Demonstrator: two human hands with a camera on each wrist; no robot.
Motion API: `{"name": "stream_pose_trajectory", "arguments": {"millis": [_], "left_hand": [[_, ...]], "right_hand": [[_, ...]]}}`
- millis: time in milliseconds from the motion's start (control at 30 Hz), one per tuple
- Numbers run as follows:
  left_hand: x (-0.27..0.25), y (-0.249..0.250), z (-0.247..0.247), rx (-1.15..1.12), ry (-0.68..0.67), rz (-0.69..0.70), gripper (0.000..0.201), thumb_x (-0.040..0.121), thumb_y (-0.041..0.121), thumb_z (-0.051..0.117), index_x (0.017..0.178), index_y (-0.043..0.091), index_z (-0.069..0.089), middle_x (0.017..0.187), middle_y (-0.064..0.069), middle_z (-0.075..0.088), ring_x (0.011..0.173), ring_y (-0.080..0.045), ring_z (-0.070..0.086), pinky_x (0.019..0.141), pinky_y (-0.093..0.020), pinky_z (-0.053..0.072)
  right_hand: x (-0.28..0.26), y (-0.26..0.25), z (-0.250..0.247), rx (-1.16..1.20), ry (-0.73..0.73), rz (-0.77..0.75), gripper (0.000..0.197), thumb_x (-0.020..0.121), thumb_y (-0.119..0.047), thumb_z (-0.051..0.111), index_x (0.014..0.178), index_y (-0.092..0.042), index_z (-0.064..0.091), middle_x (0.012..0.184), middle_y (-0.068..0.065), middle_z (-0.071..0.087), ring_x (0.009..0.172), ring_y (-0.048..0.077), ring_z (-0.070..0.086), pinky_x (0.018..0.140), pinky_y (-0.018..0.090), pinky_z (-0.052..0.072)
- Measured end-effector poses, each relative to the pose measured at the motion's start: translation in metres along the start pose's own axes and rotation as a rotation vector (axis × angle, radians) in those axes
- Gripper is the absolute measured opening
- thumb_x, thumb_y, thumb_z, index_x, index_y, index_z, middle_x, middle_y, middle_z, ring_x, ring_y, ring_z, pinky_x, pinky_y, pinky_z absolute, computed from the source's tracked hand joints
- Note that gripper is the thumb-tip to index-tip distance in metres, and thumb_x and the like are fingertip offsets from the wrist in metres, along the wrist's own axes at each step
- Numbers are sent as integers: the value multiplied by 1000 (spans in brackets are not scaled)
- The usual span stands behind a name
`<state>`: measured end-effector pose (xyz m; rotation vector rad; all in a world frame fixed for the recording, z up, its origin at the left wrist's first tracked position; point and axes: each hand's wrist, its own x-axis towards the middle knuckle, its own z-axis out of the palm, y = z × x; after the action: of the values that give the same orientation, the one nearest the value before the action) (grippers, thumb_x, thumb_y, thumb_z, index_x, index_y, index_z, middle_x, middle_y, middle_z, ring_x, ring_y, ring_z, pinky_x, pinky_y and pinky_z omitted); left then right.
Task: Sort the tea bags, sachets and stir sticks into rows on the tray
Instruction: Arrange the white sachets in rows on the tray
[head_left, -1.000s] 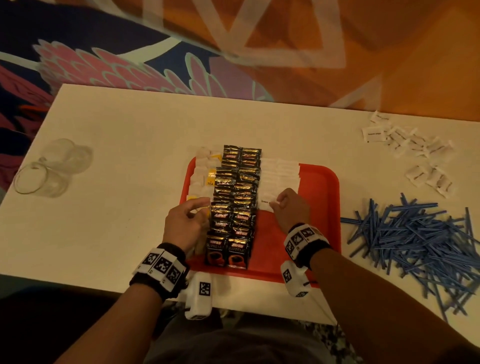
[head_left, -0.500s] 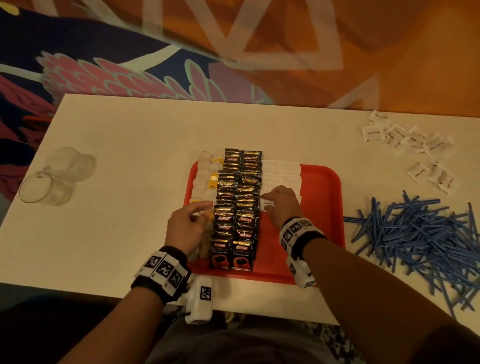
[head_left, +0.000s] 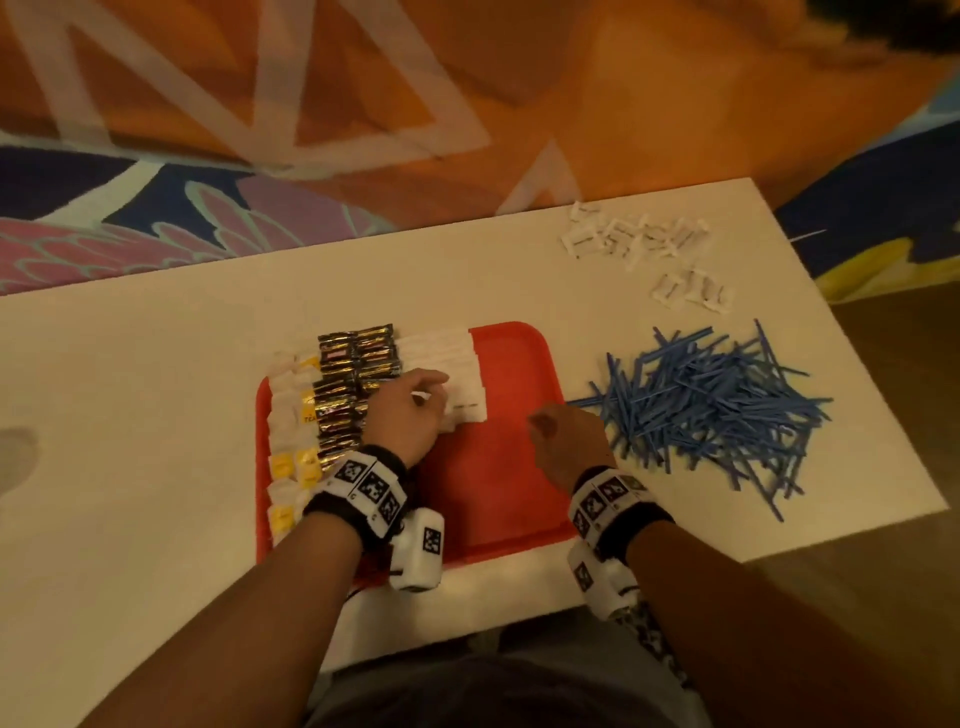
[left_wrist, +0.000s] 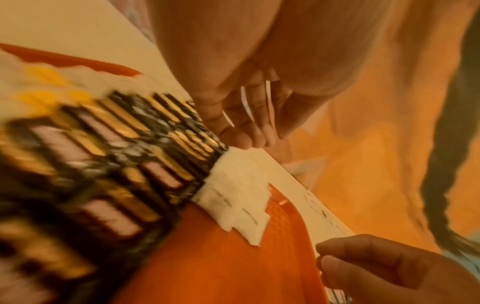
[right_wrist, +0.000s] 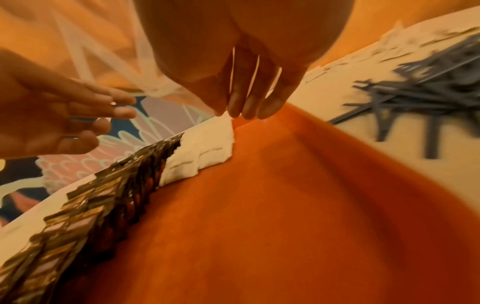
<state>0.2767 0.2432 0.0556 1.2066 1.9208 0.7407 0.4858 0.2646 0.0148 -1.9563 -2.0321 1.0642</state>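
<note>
White sachets (head_left: 457, 376) lie in a row on the red tray (head_left: 524, 441), just beyond your left hand (head_left: 408, 415) — fingers loosely extended, empty. Your right hand (head_left: 566, 447) hovers loosely curled, empty, beside the stir sticks (head_left: 711, 400).

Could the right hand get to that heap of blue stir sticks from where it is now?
Probably yes. The right hand hovers over the red tray's right edge with nothing in its fingers, and the blue stir sticks lie on the table just beside it, with nothing between them.
</note>
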Motion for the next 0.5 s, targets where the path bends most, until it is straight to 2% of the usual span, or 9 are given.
{"name": "stream_pose_trajectory", "arguments": {"millis": [67, 100, 167, 267, 333, 433, 500], "left_hand": [[15, 30, 27, 44, -53, 24, 19, 96, 20, 60, 112, 18, 70, 105, 0, 69, 76, -13, 65, 65, -16, 49], [24, 45, 42, 82, -81, 39, 21, 95, 21, 61, 114, 16, 68, 108, -3, 69, 82, -18, 67, 71, -22, 51], [45, 72, 72, 211, -144, 92, 26, 94, 25, 63, 117, 15, 65, 114, -4, 66, 100, -23, 64, 84, -25, 45], [80, 107, 115, 373, -246, 139, 35, 94, 33, 62, 125, 17, 59, 126, -10, 58, 113, -28, 57, 91, -30, 41], [104, 126, 142, 450, -288, 140, 41, 95, 36, 61, 131, 17, 56, 132, -13, 52, 118, -32, 53, 96, -34, 41], [146, 150, 178, 559, -312, 130, 48, 97, 40, 58, 139, 20, 50, 141, -16, 43, 127, -36, 47, 105, -42, 40], [174, 163, 198, 652, -321, 142, 53, 98, 41, 57, 144, 20, 44, 147, -17, 37, 132, -39, 41, 109, -46, 39]], "right_hand": [[-1, 24, -17, 49, -21, 54, 15, 95, -30, 55, 105, -27, 66, 107, -3, 68, 93, 15, 62, 82, 25, 47], [-1, 35, -24, 62, -23, 68, 13, 94, -31, 55, 102, -28, 65, 104, -5, 68, 89, 12, 61, 83, 25, 49], [0, 55, -41, 58, -26, 79, 14, 95, -30, 55, 103, -26, 66, 102, -7, 68, 84, 9, 60, 84, 26, 49], [3, 82, -60, 62, -45, 93, 15, 96, -26, 54, 103, -22, 67, 94, -11, 67, 77, 7, 61, 86, 30, 53], [5, 98, -71, 92, -49, 113, 11, 96, -26, 54, 98, -26, 65, 93, -6, 68, 83, 13, 64, 85, 32, 54], [9, 119, -89, 142, -39, 98, 16, 96, -21, 55, 107, -20, 67, 104, -2, 69, 91, 12, 63, 82, 19, 47], [14, 128, -102, 174, -29, 83, 17, 96, -21, 55, 109, -20, 67, 105, -3, 69, 86, 7, 59, 78, 15, 43]]}}
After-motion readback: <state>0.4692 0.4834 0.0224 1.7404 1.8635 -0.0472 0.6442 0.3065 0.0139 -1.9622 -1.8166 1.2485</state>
